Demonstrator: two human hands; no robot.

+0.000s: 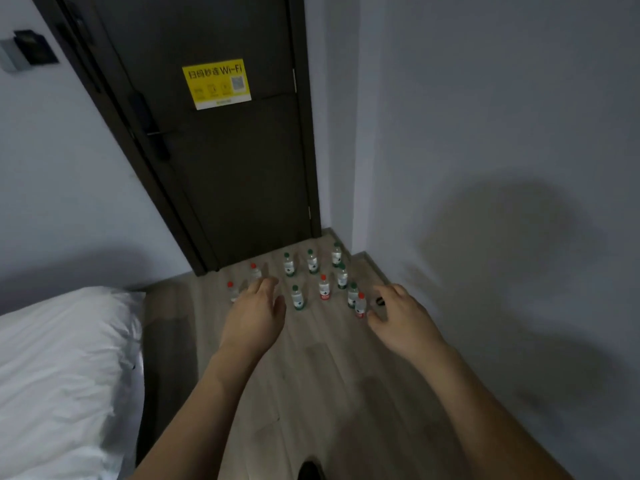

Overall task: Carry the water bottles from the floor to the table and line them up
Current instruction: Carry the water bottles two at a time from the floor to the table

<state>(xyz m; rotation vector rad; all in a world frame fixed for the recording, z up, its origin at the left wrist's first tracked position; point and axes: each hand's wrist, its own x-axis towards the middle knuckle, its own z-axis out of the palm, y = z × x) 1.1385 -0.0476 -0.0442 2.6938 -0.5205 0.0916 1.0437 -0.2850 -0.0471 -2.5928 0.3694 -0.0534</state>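
Note:
Several small water bottles stand upright on the wooden floor (311,375) in front of a dark door. Some have green caps, like the bottle (297,298) between my hands, and some have red caps, like the bottle (324,288) further back and the bottle (360,306) by my right thumb. My left hand (256,313) is stretched out with fingers apart, in front of two red-capped bottles (232,292) at the left. My right hand (401,313) is also spread and holds nothing. No table is in view.
A dark door (225,168) with a yellow Wi-Fi sticker (216,83) closes the end of the narrow passage. A bed with white bedding (59,375) lies at the left. A white wall (502,168) runs along the right. A small dark object (380,301) lies on the floor.

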